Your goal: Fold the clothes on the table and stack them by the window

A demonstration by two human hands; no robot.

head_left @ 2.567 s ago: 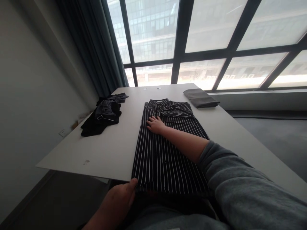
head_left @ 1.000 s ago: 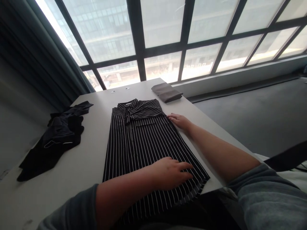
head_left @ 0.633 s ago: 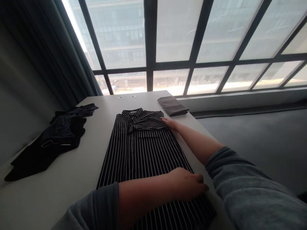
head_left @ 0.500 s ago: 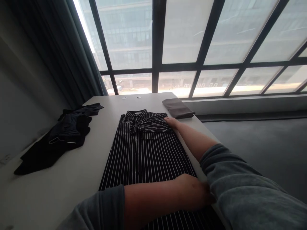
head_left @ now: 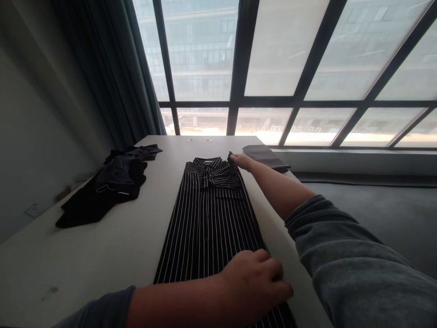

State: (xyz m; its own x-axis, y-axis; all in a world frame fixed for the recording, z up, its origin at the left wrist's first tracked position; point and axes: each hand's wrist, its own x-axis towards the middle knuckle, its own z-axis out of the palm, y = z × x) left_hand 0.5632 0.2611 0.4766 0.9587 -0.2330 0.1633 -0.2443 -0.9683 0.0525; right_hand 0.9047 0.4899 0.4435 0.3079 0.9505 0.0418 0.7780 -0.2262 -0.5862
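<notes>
Striped shirt (head_left: 210,214): lies lengthwise on the table (head_left: 112,246), collar far. Right hand (head_left: 240,160) pinches the far right shoulder edge, lifted slightly. Left hand (head_left: 254,282) curls closed over the near right hem. Advice: raise both ends evenly, keeping the fold parallel to the stripes.

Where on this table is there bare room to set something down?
Bare table lies between the dark clothes pile and the striped shirt, and nearer than the pile. The right side is crowded: right hand, left hand, folded grey cloth.
</notes>
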